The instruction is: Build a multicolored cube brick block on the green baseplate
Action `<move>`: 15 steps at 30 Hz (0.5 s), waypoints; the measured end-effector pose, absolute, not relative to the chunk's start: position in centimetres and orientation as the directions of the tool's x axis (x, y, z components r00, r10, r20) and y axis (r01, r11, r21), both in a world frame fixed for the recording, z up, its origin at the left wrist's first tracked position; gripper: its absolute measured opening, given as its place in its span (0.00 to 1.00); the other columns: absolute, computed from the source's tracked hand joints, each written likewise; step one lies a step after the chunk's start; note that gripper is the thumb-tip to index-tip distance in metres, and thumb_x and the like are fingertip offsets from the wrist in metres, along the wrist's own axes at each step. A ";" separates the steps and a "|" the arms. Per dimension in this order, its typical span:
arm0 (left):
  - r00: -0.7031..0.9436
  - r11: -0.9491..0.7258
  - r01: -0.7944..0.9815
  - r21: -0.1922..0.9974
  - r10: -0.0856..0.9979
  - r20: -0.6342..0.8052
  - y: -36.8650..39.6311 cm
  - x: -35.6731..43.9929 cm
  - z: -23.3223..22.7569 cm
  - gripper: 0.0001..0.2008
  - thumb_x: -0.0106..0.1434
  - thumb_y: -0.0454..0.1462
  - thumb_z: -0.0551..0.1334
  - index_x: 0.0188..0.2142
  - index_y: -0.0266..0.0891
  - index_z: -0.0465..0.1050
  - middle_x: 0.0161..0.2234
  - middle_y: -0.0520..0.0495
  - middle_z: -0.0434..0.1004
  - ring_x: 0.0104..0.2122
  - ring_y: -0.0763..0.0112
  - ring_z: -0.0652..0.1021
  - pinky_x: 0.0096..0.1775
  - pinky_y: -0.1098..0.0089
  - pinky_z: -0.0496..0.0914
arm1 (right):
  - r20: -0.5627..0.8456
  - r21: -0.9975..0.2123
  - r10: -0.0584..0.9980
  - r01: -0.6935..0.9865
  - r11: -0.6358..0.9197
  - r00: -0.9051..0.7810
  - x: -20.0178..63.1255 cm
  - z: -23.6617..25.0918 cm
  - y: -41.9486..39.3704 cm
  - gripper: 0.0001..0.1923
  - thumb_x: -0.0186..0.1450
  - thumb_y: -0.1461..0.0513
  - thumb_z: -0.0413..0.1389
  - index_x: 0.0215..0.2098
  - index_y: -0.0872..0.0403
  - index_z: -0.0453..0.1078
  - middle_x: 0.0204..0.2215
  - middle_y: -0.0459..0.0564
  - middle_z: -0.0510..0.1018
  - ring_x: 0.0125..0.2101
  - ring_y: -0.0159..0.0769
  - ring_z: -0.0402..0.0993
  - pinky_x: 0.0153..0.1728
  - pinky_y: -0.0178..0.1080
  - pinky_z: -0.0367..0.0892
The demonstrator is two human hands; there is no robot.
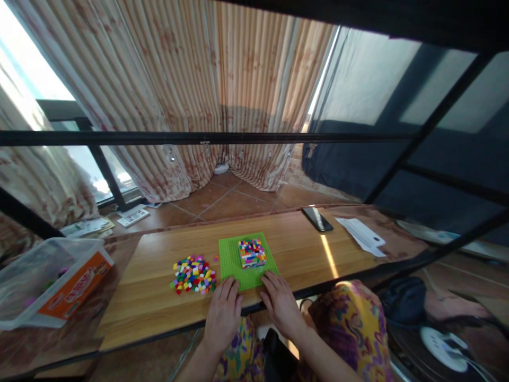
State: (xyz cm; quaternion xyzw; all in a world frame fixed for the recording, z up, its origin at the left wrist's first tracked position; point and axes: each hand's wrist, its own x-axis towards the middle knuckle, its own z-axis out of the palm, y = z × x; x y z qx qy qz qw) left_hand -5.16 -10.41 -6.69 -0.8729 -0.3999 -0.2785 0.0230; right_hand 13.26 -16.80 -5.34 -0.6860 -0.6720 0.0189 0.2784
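Observation:
A green studded baseplate [228,257] lies flat on the wooden table [155,265]. On it stands a square block built of many small coloured bricks [252,252]. My left hand [223,307] rests at the plate's near left corner, fingers stretched out and holding nothing. My right hand [280,300] lies at the near right edge, its fingers spread on the plate and also holding nothing. Beside the plate, left of my left hand, is a loose pile of small coloured bricks [193,274]. One or two small bricks [216,258] lie between pile and plate.
A phone [317,219] and a white paper sheet [361,235] lie toward the table's right end. On the left stands a clear plastic box [75,249] with an orange label. A black metal bar [254,138] crosses the view before the curtains [178,79].

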 end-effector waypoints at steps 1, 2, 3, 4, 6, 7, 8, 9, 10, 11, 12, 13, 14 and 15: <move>0.522 -0.681 0.713 0.167 0.674 0.522 -10.4 -5.2 -6.8 0.16 0.68 0.36 0.51 0.51 0.35 0.71 0.51 0.41 0.75 0.52 0.60 0.74 0.52 0.58 0.72 | 0.353 -0.433 0.931 0.899 0.069 0.098 13.4 -5.4 -16.9 0.17 0.68 0.63 0.49 0.54 0.53 0.69 0.54 0.56 0.72 0.56 0.45 0.66 0.57 0.52 0.62; 0.521 -0.682 0.716 0.151 0.665 0.536 -10.3 -5.2 -7.0 0.16 0.68 0.36 0.52 0.51 0.35 0.71 0.51 0.41 0.75 0.52 0.60 0.74 0.52 0.58 0.72 | 0.357 -0.463 0.927 0.883 0.074 0.110 13.8 -5.5 -16.9 0.16 0.68 0.62 0.48 0.52 0.52 0.70 0.53 0.55 0.73 0.54 0.44 0.67 0.56 0.51 0.63; 0.518 -0.683 0.717 0.137 0.654 0.552 -10.2 -5.2 -7.1 0.16 0.68 0.36 0.52 0.51 0.36 0.71 0.51 0.41 0.75 0.51 0.61 0.74 0.51 0.59 0.72 | 0.364 -0.495 0.922 0.866 0.072 0.132 14.3 -5.6 -16.7 0.15 0.69 0.61 0.48 0.50 0.51 0.72 0.52 0.54 0.74 0.53 0.43 0.69 0.55 0.50 0.65; 0.511 -0.686 0.717 0.121 0.636 0.578 -10.1 -5.3 -7.4 0.16 0.67 0.36 0.52 0.51 0.36 0.71 0.51 0.42 0.75 0.51 0.61 0.74 0.50 0.60 0.72 | 0.375 -0.526 0.912 0.848 0.061 0.167 15.2 -5.6 -16.4 0.14 0.69 0.60 0.47 0.47 0.50 0.73 0.50 0.54 0.75 0.51 0.42 0.70 0.53 0.48 0.66; 0.510 -0.703 0.706 0.084 0.588 0.627 -9.7 -5.3 -7.8 0.15 0.67 0.36 0.53 0.50 0.36 0.71 0.50 0.42 0.75 0.49 0.62 0.75 0.49 0.62 0.72 | 0.417 -0.568 0.868 0.823 0.017 0.270 18.0 -5.4 -15.2 0.15 0.69 0.58 0.46 0.46 0.50 0.73 0.50 0.55 0.74 0.50 0.42 0.71 0.51 0.47 0.68; 0.511 -0.716 0.695 0.069 0.559 0.653 -9.4 -5.3 -8.1 0.15 0.67 0.36 0.53 0.50 0.36 0.71 0.49 0.42 0.76 0.49 0.62 0.75 0.48 0.63 0.72 | 0.452 -0.571 0.828 0.821 -0.019 0.333 20.0 -5.1 -14.3 0.15 0.69 0.57 0.46 0.46 0.50 0.73 0.50 0.56 0.74 0.50 0.42 0.70 0.51 0.47 0.67; 0.514 -0.730 0.682 0.054 0.530 0.675 -9.1 -5.4 -8.3 0.15 0.67 0.36 0.53 0.49 0.36 0.71 0.48 0.42 0.77 0.47 0.63 0.76 0.47 0.64 0.72 | 0.485 -0.564 0.775 0.822 -0.077 0.405 22.3 -4.7 -13.2 0.16 0.69 0.56 0.46 0.47 0.52 0.72 0.50 0.58 0.73 0.52 0.44 0.69 0.52 0.48 0.66; 0.515 -0.740 0.671 0.046 0.510 0.689 -8.8 -5.4 -8.5 0.14 0.66 0.35 0.53 0.48 0.36 0.72 0.47 0.42 0.77 0.47 0.64 0.76 0.47 0.65 0.72 | 0.512 -0.549 0.718 0.822 -0.149 0.472 24.8 -4.3 -12.1 0.17 0.68 0.55 0.47 0.48 0.54 0.71 0.51 0.60 0.72 0.53 0.46 0.67 0.53 0.50 0.65; 0.518 -0.750 0.661 0.037 0.491 0.700 -8.4 -5.5 -8.7 0.14 0.66 0.35 0.53 0.48 0.36 0.72 0.46 0.42 0.77 0.46 0.64 0.76 0.46 0.66 0.72 | 0.523 -0.531 0.665 0.814 -0.234 0.533 27.4 -3.8 -10.9 0.20 0.67 0.55 0.47 0.50 0.56 0.69 0.53 0.62 0.70 0.55 0.48 0.65 0.54 0.51 0.63; 0.526 -0.759 0.651 0.027 0.476 0.705 -8.1 -5.7 -9.0 0.14 0.66 0.35 0.53 0.48 0.36 0.72 0.45 0.41 0.78 0.45 0.65 0.77 0.45 0.67 0.72 | 0.507 -0.512 0.631 0.794 -0.327 0.587 30.1 -3.4 -9.7 0.22 0.66 0.54 0.48 0.53 0.58 0.67 0.55 0.64 0.68 0.56 0.50 0.62 0.55 0.52 0.61; 0.539 -0.767 0.641 0.012 0.461 0.705 -7.8 -5.9 -9.3 0.14 0.66 0.35 0.54 0.48 0.36 0.72 0.45 0.41 0.78 0.45 0.65 0.77 0.45 0.67 0.72 | 0.467 -0.500 0.592 0.748 -0.436 0.657 32.7 -3.1 -8.6 0.25 0.65 0.53 0.49 0.56 0.59 0.64 0.57 0.65 0.66 0.57 0.52 0.61 0.55 0.53 0.59; 0.556 -0.775 0.632 -0.008 0.446 0.701 -7.5 -6.1 -9.6 0.14 0.65 0.35 0.54 0.48 0.37 0.72 0.45 0.42 0.78 0.44 0.65 0.77 0.44 0.67 0.72 | 0.407 -0.489 0.557 0.687 -0.537 0.724 35.1 -2.9 -7.6 0.29 0.64 0.53 0.51 0.58 0.60 0.61 0.57 0.66 0.65 0.58 0.53 0.61 0.55 0.53 0.59; 0.575 -0.778 0.627 -0.033 0.434 0.693 -7.3 -6.4 -9.9 0.14 0.65 0.35 0.55 0.49 0.38 0.71 0.45 0.43 0.78 0.44 0.65 0.77 0.44 0.67 0.72 | 0.348 -0.475 0.523 0.627 -0.618 0.778 37.2 -2.9 -6.8 0.32 0.62 0.52 0.53 0.60 0.61 0.59 0.56 0.67 0.65 0.57 0.54 0.61 0.55 0.53 0.58; 0.596 -0.781 0.621 -0.063 0.419 0.685 -7.1 -6.6 -10.3 0.15 0.64 0.35 0.55 0.49 0.40 0.71 0.44 0.44 0.78 0.43 0.66 0.78 0.44 0.68 0.72 | 0.306 -0.442 0.514 0.598 -0.669 0.801 39.0 -3.0 -6.1 0.37 0.60 0.50 0.56 0.61 0.61 0.57 0.56 0.68 0.65 0.57 0.56 0.61 0.55 0.52 0.58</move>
